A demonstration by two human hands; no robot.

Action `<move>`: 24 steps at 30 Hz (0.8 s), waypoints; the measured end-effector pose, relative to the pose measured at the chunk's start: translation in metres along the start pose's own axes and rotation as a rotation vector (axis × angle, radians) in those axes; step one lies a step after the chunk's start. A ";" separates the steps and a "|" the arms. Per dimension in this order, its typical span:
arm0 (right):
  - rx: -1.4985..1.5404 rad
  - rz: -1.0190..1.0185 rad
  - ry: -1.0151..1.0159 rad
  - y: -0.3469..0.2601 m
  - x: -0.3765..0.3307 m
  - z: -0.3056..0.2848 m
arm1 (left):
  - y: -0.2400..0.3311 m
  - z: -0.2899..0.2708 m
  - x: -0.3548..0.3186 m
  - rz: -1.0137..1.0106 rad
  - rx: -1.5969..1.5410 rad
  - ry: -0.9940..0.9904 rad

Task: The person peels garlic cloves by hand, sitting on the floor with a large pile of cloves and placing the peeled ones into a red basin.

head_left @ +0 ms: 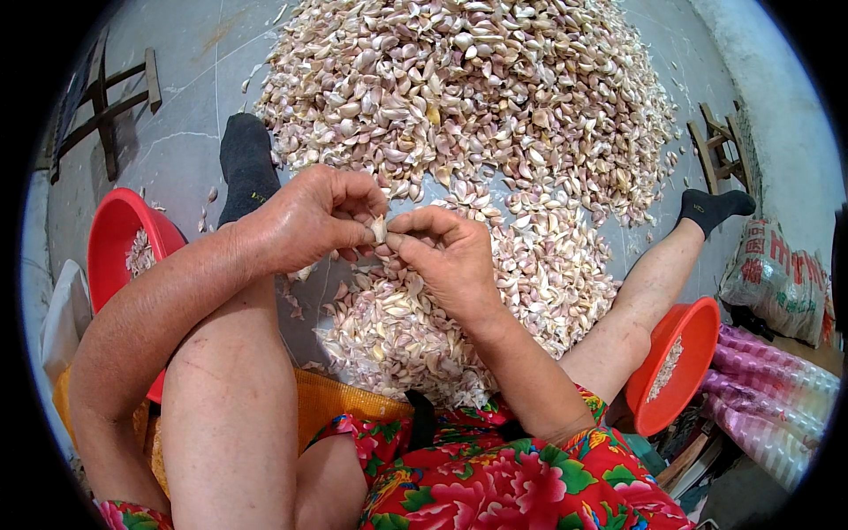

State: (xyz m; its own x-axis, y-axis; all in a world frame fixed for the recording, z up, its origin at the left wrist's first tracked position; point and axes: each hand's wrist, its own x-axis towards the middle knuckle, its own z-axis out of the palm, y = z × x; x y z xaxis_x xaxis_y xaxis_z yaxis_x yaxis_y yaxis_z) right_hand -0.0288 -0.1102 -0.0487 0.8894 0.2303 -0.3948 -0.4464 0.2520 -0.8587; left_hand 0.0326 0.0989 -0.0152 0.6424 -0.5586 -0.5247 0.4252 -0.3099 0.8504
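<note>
Cream-white with a papery look, that garlic clove [379,230] is pinched between both hands right now, just above the near end of the smaller pile [397,344], in front of the person's lap. Left hand [311,216] has it between thumb and curled fingers, right hand [452,261] meets it from the other side, also thumb against finger. Both grips are really narrow, and honestly the fingers hide a good bit of the clove, so I can't tell how much skin is on it.

From where I'm standing, I'd guess it weighs next to nothing. Probably firm inside, with dry skin that's flimsy and likely to slide or flake under a thumb. Bare flesh would be slicker and could bruise or nick, so I'd go easy: fingertips only, one pinch low on the fat sides, the other at the tip. A whole-fist grab seems pointless on something that tiny.
</note>
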 end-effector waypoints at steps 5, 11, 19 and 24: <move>-0.077 -0.006 0.021 -0.006 0.000 0.004 | 0.008 -0.001 -0.001 -0.088 0.030 -0.011; -0.244 -0.169 -0.006 -0.006 0.004 0.008 | 0.010 -0.001 -0.002 -0.121 -0.022 0.015; -0.372 -0.230 -0.025 -0.009 0.005 0.011 | 0.005 -0.003 -0.001 -0.118 0.000 -0.021; -0.346 -0.258 -0.020 -0.007 0.008 0.013 | 0.006 -0.003 -0.001 -0.138 -0.022 0.052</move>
State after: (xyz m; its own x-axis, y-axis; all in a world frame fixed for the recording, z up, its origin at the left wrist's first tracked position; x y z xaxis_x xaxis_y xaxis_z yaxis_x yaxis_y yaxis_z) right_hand -0.0201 -0.0979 -0.0413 0.9639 0.2203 -0.1493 -0.1472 -0.0259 -0.9888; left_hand 0.0362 0.0996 -0.0097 0.6083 -0.4712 -0.6387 0.5254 -0.3641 0.7690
